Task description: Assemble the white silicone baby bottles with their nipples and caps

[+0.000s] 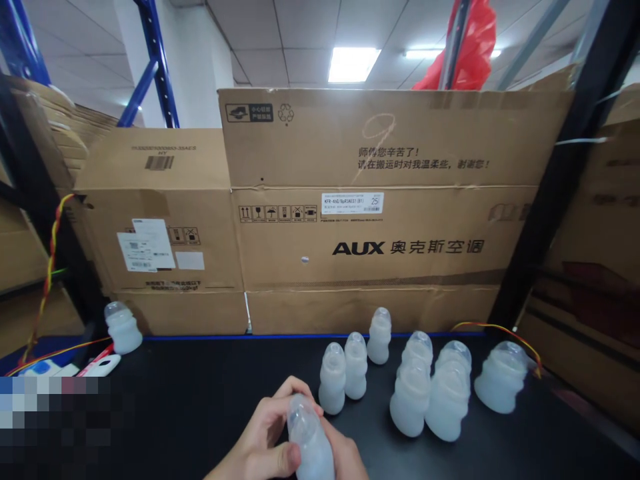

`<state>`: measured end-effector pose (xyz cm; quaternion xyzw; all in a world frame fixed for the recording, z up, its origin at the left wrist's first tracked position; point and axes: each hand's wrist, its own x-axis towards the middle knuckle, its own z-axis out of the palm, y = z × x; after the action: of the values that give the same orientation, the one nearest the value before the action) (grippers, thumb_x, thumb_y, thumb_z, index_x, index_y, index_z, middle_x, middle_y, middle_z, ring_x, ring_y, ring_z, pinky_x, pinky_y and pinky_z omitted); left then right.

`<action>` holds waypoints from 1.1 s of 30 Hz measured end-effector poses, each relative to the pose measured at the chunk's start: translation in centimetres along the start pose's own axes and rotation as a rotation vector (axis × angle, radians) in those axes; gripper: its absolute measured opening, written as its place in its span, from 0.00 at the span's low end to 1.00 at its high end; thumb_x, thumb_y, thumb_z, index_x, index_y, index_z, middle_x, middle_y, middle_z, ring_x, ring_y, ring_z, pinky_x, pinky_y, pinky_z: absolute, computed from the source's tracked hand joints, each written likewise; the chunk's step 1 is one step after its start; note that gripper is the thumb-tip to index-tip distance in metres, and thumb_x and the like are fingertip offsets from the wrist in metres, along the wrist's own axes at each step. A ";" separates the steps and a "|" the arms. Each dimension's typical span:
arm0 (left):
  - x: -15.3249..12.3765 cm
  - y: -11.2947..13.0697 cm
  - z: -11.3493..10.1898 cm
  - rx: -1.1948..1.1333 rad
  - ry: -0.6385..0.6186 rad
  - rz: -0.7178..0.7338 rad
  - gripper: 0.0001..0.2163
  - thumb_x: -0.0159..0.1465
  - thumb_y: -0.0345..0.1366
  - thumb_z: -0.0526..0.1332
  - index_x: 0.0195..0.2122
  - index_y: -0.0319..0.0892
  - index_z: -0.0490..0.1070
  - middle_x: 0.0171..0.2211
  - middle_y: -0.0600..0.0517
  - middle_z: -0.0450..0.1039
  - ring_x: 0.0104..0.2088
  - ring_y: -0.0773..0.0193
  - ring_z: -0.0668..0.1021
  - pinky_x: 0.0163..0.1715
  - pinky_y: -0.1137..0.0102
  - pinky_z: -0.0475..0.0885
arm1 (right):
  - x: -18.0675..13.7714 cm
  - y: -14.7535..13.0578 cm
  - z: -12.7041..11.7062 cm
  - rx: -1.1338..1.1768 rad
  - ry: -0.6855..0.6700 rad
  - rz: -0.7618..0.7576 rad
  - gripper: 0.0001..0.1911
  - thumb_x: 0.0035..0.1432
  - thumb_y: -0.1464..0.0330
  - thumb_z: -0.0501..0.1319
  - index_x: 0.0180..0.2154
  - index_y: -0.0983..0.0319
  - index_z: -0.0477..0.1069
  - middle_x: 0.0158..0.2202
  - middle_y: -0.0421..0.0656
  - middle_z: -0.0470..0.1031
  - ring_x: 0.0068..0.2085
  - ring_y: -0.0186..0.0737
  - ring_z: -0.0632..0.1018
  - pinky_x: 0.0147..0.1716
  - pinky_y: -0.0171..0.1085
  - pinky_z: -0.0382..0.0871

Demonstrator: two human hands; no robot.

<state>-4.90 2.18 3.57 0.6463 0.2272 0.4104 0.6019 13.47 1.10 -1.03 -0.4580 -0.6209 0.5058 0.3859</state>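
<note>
At the bottom centre, a frosted white baby bottle [314, 445] with a clear domed cap is held between my two hands, tilted a little to the left. My left hand [260, 437] wraps around its left side, thumb across the front and fingers behind. Against the bottle's right side rests my right hand [346, 452], its fingers curled and partly hidden behind it. The lower end of the bottle is cut off by the frame. Just beyond my fingers stands a similar bottle [333, 380], upright, with another bottle [356, 368] close beside it.
Several more capped bottles [447, 400] stand on the black table [200, 387] to the right. One bottle [123, 330] stands at the far left, near a white object [104, 365]. A cardboard wall [370, 233] closes off the back, between dark posts. Twisted wires [53, 260] hang left.
</note>
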 end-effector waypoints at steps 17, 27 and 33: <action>-0.1 1.6 2.1 -0.051 0.132 -0.028 0.27 0.56 0.59 0.73 0.54 0.52 0.81 0.52 0.45 0.76 0.48 0.50 0.79 0.47 0.62 0.73 | 0.3 -1.3 -0.4 0.161 -0.250 -0.152 0.19 0.51 0.52 0.72 0.29 0.60 0.73 0.23 0.36 0.70 0.26 0.35 0.74 0.26 0.33 0.70; 0.8 -0.3 2.0 0.093 0.347 -0.003 0.22 0.59 0.48 0.75 0.51 0.44 0.82 0.48 0.42 0.85 0.51 0.46 0.83 0.56 0.55 0.74 | -0.5 -2.6 -2.6 -0.134 0.057 -0.182 0.17 0.43 0.72 0.70 0.39 0.60 0.78 0.28 0.37 0.78 0.28 0.38 0.75 0.28 0.33 0.68; -0.8 -3.4 1.6 0.062 0.399 0.003 0.30 0.52 0.57 0.76 0.53 0.48 0.82 0.52 0.40 0.83 0.55 0.39 0.80 0.63 0.47 0.67 | -0.4 -2.9 -3.5 0.108 -0.213 -0.087 0.19 0.49 0.59 0.74 0.41 0.62 0.80 0.32 0.40 0.77 0.32 0.39 0.75 0.35 0.36 0.72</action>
<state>-3.44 1.18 0.18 0.5707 0.3534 0.5243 0.5240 16.36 1.45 2.48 -0.3528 -0.6495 0.5671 0.3634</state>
